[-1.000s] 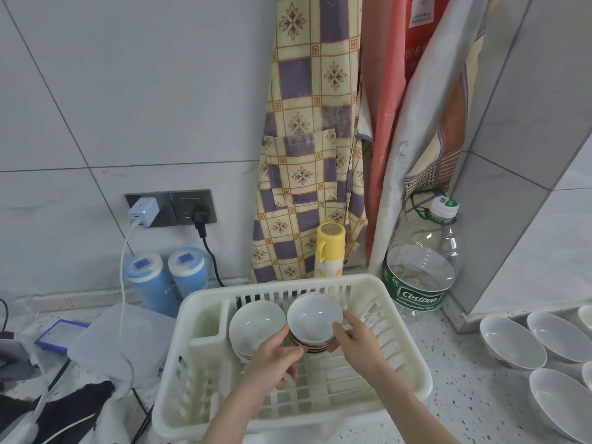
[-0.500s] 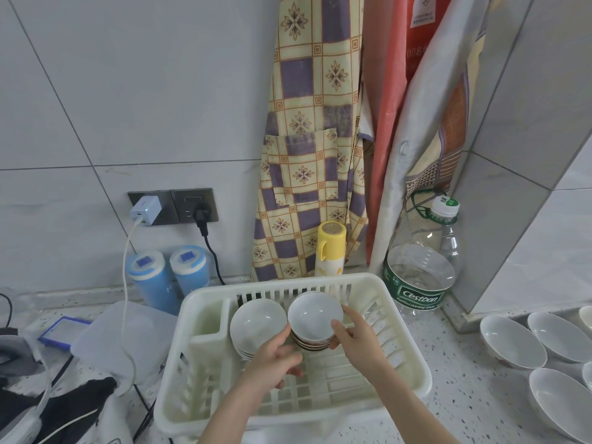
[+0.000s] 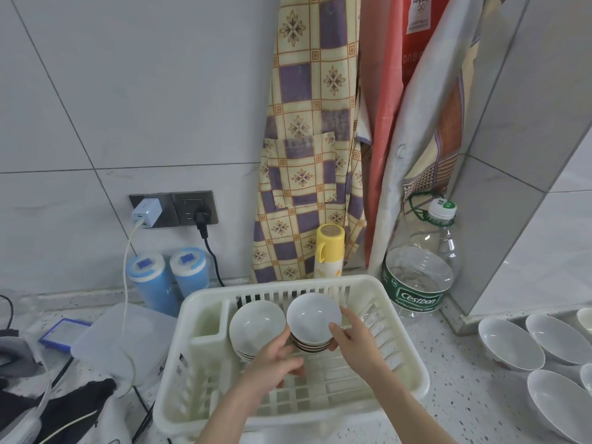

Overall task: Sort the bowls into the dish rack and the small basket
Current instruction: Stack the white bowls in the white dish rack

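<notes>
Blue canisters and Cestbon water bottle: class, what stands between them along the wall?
In the head view, a yellow-capped spray can stands between them, before the hanging checked apron.

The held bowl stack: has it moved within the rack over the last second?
No. The stack sits beside the left stack near the rack back wall, as before.

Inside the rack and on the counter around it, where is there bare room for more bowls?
The dish rack floor is bare in front of the two bowl stacks, under both hands. Speckled counter lies free between rack and the loose bowls. Left of the rack, cables and a lid crowd it.
</notes>
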A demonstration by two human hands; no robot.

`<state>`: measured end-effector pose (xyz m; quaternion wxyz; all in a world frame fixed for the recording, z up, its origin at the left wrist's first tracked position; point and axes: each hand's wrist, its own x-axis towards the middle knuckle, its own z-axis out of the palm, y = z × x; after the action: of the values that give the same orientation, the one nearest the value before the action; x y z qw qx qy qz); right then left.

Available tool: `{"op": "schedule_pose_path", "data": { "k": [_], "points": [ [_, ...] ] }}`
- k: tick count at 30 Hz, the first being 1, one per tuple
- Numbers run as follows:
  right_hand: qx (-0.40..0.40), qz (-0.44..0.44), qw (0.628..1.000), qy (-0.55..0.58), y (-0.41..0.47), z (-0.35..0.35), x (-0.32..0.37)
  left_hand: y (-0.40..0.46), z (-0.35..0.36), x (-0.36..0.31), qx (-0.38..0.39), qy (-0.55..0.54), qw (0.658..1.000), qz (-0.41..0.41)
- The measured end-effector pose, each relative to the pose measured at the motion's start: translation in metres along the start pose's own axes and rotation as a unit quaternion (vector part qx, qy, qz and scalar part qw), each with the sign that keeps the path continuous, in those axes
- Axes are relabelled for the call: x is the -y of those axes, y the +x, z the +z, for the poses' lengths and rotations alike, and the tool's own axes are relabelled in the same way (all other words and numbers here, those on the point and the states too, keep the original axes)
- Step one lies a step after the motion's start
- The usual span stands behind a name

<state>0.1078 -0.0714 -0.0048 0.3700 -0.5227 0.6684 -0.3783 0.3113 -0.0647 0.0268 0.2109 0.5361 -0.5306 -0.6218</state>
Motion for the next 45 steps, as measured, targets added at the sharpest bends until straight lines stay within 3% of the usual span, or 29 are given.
{"op": "schedule_pose_path", "data": {
  "k": [6,11,15,27,34,37,41,45],
  "points": [
    [-0.011,0.015,1.0,0.007,-0.002,-0.001,0.004,-0.004,0.001,-0.006,-0.037,-0.037,0.999,0.01],
    [-0.1,0.013,0.99,0.094,-0.018,-0.016,0.023,-0.022,0.0,-0.007,-0.163,-0.111,0.98,0.022],
    [-0.135,-0.031,0.979,0.15,-0.054,-0.039,0.03,-0.044,0.011,-0.013,-0.188,-0.133,0.972,0.054],
    [-0.201,0.032,0.964,0.172,-0.15,-0.144,-0.044,-0.074,0.158,-0.008,-0.096,-0.141,0.984,0.053],
    [-0.232,0.093,0.955,0.158,-0.187,-0.235,-0.103,-0.058,0.305,0.001,0.017,-0.07,0.995,-0.076],
    [-0.29,0.131,0.93,0.183,-0.21,-0.269,-0.137,-0.052,0.362,0.007,0.05,-0.032,0.992,-0.116],
    [-0.392,0.217,0.868,0.212,-0.238,-0.309,-0.19,-0.046,0.425,0.013,0.063,0.018,0.985,-0.16],
    [-0.388,0.298,0.845,0.214,-0.262,-0.339,-0.236,-0.044,0.464,0.013,0.076,0.014,0.982,-0.173]
  ]
}}
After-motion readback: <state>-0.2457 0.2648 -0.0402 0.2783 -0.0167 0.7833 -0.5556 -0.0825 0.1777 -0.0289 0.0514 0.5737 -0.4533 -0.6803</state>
